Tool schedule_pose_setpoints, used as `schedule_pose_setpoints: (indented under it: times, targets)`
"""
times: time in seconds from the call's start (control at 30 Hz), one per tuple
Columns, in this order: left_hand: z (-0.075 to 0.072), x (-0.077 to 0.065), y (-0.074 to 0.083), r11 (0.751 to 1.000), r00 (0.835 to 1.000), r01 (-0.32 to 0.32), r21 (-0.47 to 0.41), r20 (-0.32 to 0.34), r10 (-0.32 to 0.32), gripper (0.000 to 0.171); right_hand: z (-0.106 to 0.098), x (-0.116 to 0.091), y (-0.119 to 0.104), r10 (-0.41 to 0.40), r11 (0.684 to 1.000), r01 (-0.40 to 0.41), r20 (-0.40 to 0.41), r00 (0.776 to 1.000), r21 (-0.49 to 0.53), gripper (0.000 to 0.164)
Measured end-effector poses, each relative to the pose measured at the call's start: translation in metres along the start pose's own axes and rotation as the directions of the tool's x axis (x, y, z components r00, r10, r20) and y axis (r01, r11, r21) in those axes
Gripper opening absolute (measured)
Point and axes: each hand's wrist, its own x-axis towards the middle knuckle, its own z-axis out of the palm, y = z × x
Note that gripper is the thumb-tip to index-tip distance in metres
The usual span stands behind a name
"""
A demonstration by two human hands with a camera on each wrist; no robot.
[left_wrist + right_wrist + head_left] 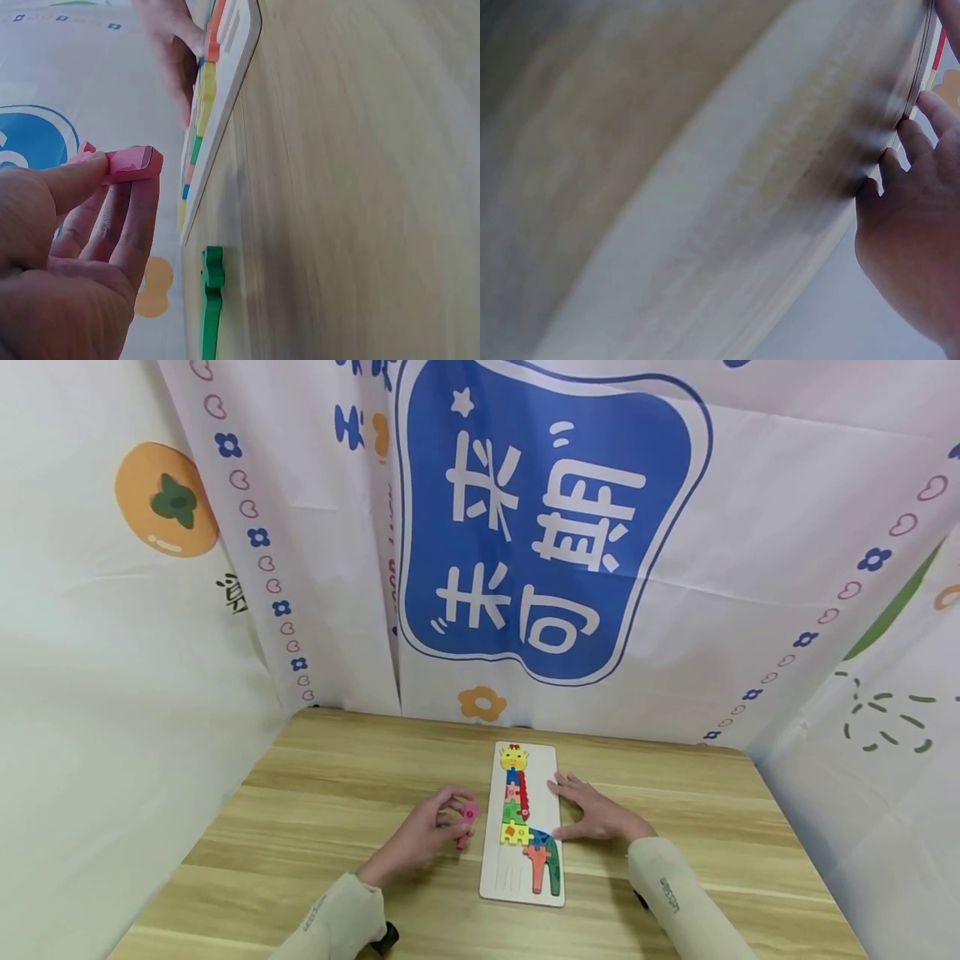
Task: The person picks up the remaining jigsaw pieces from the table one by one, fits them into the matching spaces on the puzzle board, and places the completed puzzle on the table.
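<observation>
A white puzzle board lies lengthwise on the table, with a colourful giraffe of jigsaw pieces set in it. Its yellow head is at the far end; orange and green leg pieces sit at the near right, beside bare outlines at the near left. Just left of the board, my left hand pinches a pink puzzle piece between thumb and fingers, above the tabletop. My right hand rests with spread fingers at the board's right edge. In the left wrist view, a green puzzle piece lies on the table beyond the left hand.
The wood-grain table is bounded at the back by a white printed cloth with a large blue sign. More pale cloth hangs at both sides.
</observation>
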Motion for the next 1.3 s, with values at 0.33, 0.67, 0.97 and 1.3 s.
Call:
schedule_pose_setpoints:
  times: [0.33,0.67,0.97,1.3]
  targets:
    - [0.004,0.001,0.002,1.0,0.999,-0.004,0.005,-0.034,0.004,0.036,-0.003,0.002,0.001,-0.03,1.0,0.03,-0.017,0.999,-0.003,0.098]
    - [0.004,0.0,0.001,1.0,1.0,-0.001,-0.023,-0.013,0.001,0.039,-0.004,0.0,0.0,-0.036,0.999,0.036,-0.02,0.999,-0.002,0.098]
    - [0.005,-0.003,-0.004,1.0,1.0,0.007,0.005,-0.012,-0.006,0.036,0.002,0.0,-0.001,-0.013,1.0,0.013,-0.002,1.0,0.005,0.099]
    - [0.018,-0.005,0.002,0.998,0.999,0.043,-0.052,-0.025,-0.044,0.035,0.002,-0.001,-0.002,-0.023,1.0,0.023,-0.02,1.0,0.001,0.098]
